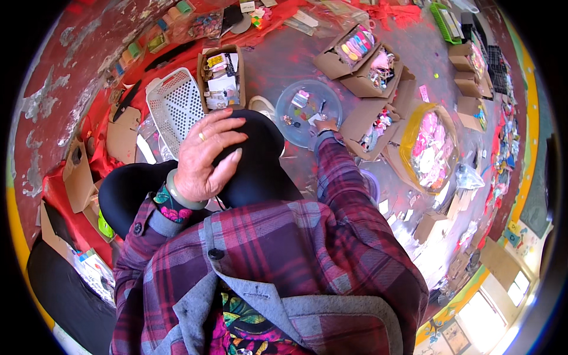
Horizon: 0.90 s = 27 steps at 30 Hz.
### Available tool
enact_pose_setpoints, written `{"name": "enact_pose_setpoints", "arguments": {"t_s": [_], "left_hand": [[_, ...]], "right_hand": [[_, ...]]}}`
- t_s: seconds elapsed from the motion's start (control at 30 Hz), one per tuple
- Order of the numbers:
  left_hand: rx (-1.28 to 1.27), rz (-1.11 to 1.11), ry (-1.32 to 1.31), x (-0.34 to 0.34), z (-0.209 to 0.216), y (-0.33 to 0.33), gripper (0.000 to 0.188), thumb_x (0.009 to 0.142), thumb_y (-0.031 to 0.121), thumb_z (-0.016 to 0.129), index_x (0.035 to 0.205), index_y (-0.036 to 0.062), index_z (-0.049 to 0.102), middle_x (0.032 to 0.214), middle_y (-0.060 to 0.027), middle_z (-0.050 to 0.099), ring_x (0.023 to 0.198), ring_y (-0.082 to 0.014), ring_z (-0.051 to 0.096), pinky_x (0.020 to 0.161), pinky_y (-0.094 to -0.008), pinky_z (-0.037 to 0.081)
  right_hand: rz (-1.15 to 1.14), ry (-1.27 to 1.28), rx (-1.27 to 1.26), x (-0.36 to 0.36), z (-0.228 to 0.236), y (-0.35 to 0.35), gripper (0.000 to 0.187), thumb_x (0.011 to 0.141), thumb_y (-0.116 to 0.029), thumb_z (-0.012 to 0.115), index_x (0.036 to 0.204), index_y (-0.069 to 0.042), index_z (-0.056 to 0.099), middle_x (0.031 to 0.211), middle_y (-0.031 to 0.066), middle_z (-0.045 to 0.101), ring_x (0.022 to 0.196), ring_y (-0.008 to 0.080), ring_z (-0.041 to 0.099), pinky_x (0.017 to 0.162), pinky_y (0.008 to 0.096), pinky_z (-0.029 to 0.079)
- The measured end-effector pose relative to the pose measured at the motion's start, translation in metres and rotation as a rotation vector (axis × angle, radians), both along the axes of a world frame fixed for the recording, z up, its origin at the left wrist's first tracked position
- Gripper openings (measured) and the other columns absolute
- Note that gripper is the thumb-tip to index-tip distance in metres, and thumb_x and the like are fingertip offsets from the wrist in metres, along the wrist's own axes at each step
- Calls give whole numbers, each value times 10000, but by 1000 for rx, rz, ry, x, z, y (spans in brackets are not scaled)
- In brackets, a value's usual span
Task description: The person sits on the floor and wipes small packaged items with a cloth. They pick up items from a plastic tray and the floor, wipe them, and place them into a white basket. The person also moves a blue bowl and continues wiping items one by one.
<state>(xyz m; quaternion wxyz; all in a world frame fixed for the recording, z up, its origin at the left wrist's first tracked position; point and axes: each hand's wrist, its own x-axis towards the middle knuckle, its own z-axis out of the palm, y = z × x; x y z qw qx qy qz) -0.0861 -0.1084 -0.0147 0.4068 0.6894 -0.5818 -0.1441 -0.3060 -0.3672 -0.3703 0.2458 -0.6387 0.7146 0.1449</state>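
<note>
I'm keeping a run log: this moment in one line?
left hand over knee | right hand at basin of small items, grip unclear | basket at left | boxes at right

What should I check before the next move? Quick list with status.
1. Right hand at the round translucent basin: ok, it reaches in at the near right side.
2. Right hand's grip: cannot tell, its fingertips and the small pieces there are too small to make out.
3. Left hand unloaded: ok, it rests spread on the black-clad knee, with nothing visible in it.
4. Both hands at the basin: not ok, only the right one is.
5. Basin upright: ok, it sits open side up on the floor.
6. Gap from basin to nearest cardboard box: cannot tell, they look very close.
</note>
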Motion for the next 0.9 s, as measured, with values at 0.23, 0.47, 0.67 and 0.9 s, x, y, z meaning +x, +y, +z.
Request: {"name": "enact_pose_setpoints", "arguments": {"t_s": [0.23,0.47,0.67,0.9], "left_hand": [[52,-23,45,7,-5,-6,215,706,60,516,899,-9,580,1024,-171,572,1020,-345,517,877,-414,386],[53,-26,74,9,-6,-9,219,701,61,523,900,-7,583,1021,-166,574,1011,-331,523,874,-403,391],[59,-27,77,11,-8,-8,227,702,77,524,905,-5,583,1024,-163,574,1009,-332,522,875,-402,391],[32,-42,108,13,-10,-8,240,683,88,551,902,-2,590,1010,-159,580,984,-324,534,854,-397,404]], "right_hand": [[-4,-56,79,32,7,5,845,570,-383,746,1167,70,355,1022,236,569,970,326,564,805,362,457],[120,-125,230,28,-29,-4,752,583,-388,745,1123,41,446,998,226,587,960,290,577,801,360,453],[191,-52,93,26,-20,-3,711,599,-337,738,1128,33,441,994,231,580,941,317,575,783,368,459],[255,7,-8,37,1,-15,635,634,-213,718,1146,-23,393,1078,221,538,949,350,561,798,382,460]]}}
